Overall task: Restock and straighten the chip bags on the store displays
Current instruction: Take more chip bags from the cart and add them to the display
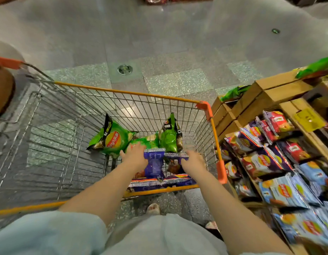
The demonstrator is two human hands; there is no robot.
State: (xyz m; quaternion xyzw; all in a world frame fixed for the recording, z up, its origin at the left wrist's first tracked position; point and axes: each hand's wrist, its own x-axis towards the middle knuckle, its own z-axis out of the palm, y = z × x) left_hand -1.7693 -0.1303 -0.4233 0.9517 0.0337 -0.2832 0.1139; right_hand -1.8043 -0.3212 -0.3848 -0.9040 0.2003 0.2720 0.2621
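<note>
While both hands reach into cart (pixel 122 92), left hand (pixel 134 153) spread over purple chip bags (pixel 154 164), right hand (pixel 191 161) likewise, grip unclear. Pinch top seams, lift gently toward display (pixel 269 157) at right.

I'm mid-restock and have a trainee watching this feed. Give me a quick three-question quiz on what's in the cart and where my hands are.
1. True or false: both hands reach into the cart.
2. Which colours of chip bag lie in the cart? A) green and purple B) red and yellow C) only blue
3. On which side of the cart does the wooden display stand?

Key:
1. True: the left hand and right hand are down at the purple bags.
2. A: green bags lie beyond the purple ones.
3. The person's right.
</note>
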